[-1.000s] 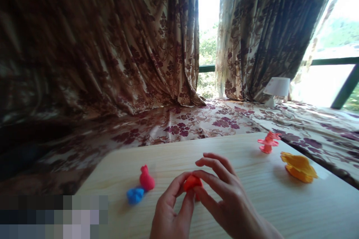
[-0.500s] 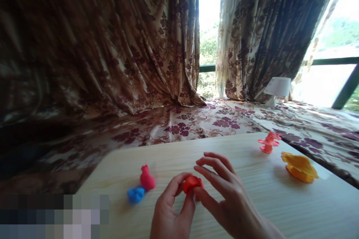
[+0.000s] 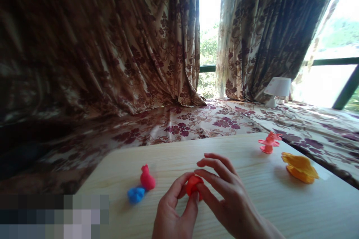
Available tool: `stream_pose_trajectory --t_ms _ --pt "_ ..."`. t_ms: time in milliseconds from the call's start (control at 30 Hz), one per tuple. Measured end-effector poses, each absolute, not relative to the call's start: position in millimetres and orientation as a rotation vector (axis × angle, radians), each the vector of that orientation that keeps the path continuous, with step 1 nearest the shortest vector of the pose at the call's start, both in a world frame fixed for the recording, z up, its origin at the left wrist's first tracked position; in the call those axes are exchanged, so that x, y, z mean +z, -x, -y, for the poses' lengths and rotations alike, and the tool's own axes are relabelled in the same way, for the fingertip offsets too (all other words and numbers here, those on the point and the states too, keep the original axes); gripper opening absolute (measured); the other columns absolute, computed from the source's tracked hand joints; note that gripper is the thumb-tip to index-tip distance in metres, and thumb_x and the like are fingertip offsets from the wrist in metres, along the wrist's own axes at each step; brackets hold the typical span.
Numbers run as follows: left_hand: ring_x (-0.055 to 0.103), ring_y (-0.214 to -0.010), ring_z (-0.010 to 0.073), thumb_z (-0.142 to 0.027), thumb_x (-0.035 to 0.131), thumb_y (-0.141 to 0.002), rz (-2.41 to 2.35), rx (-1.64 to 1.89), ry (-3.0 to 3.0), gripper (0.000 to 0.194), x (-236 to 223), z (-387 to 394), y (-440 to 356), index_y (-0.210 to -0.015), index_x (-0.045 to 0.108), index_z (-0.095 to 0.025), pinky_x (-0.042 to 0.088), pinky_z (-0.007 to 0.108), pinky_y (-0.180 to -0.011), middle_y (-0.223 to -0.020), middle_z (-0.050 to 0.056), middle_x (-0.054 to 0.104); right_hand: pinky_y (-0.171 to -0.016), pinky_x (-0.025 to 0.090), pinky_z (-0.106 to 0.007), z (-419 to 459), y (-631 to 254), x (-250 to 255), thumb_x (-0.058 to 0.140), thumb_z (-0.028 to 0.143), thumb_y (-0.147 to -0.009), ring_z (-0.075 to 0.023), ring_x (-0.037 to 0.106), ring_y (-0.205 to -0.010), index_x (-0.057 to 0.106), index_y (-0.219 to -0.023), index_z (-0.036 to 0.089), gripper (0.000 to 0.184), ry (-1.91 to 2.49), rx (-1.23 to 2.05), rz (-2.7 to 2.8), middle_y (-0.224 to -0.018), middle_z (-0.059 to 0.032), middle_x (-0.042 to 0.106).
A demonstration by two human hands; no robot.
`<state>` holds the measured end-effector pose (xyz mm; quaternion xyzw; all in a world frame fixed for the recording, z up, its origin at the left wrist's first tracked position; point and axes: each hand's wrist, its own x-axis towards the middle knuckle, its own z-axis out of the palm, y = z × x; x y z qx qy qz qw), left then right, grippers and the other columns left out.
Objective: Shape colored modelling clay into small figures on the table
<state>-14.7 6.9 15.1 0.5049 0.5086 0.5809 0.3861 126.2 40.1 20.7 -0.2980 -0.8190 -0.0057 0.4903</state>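
Observation:
A small lump of red modelling clay [image 3: 193,185] is pinched between the thumb and fingers of my left hand [image 3: 176,209], just above the wooden table. My right hand [image 3: 227,190] meets the same lump from the right. Its thumb presses into the clay and its index fingertip lies at the top edge, while the other fingers stay raised and spread. To the left, a pink-red clay piece with a narrow neck [image 3: 147,179] touches a blue clay lump [image 3: 136,195]. The underside of the red lump is partly hidden by my fingers.
A coral layered clay figure [image 3: 269,143] stands at the table's back right, near a yellow shell-like clay piece [image 3: 300,168]. The pale wooden table [image 3: 117,164] has a rounded far corner. Behind it are patterned fabric, curtains [image 3: 140,44] and a white lamp [image 3: 277,87].
Both hands have shifted very slightly right with the red clay. The right thumb now sits higher on the clay, and its index fingertip is closer to it.

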Motion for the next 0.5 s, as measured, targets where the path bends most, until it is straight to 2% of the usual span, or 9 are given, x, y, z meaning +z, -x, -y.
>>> stream_pose_trajectory --t_ms 200,300,400,500 --pt "0.065 -0.099 0.0211 -0.033 0.063 -0.074 -1.246 1.451 -1.22 0.031 15.7 -6.7 13.5 -0.102 0.065 -0.02 0.053 0.025 -0.08 -0.097 0.006 0.073 -0.09 0.049 -0.042 -41.8 -125.0 20.0 0.059 0.012 -0.083 -0.0252 0.045 -0.116 0.062 -0.101 0.022 0.021 0.77 -0.016 1.975 -0.109 -0.0081 0.059" --pt "0.063 -0.1 0.0223 -0.031 0.063 -0.074 -1.361 1.488 -1.339 0.029 13.1 -4.4 11.1 -0.102 0.065 -0.021 0.049 0.034 -0.09 -0.103 0.006 0.071 -0.088 0.05 -0.041 -42.3 -126.5 18.8 0.058 0.012 -0.084 -0.0252 0.047 -0.115 0.062 -0.101 0.021 0.02 0.767 -0.072 1.977 -0.108 -0.0086 0.06" --pt "0.062 -0.101 0.0228 -0.025 0.058 -0.076 -1.455 1.577 -1.536 0.03 9.3 -2.6 8.4 -0.105 0.064 -0.024 0.039 0.044 -0.101 -0.104 0.005 0.07 -0.085 0.051 -0.04 -41.7 -129.0 18.5 0.059 0.015 -0.084 -0.0257 0.049 -0.112 0.063 -0.1 0.019 0.017 0.739 -0.16 1.971 -0.106 -0.0099 0.061" --pt "0.062 -0.1 0.0211 -0.015 0.052 -0.077 -1.468 1.628 -1.752 0.037 8.8 -3.1 9.4 -0.112 0.06 -0.025 0.032 0.048 -0.106 -0.105 0.004 0.069 -0.082 0.051 -0.038 -40.6 -130.5 19.9 0.059 0.017 -0.084 -0.0264 0.052 -0.11 0.063 -0.1 0.018 0.016 0.699 -0.239 1.987 -0.106 -0.0109 0.062"
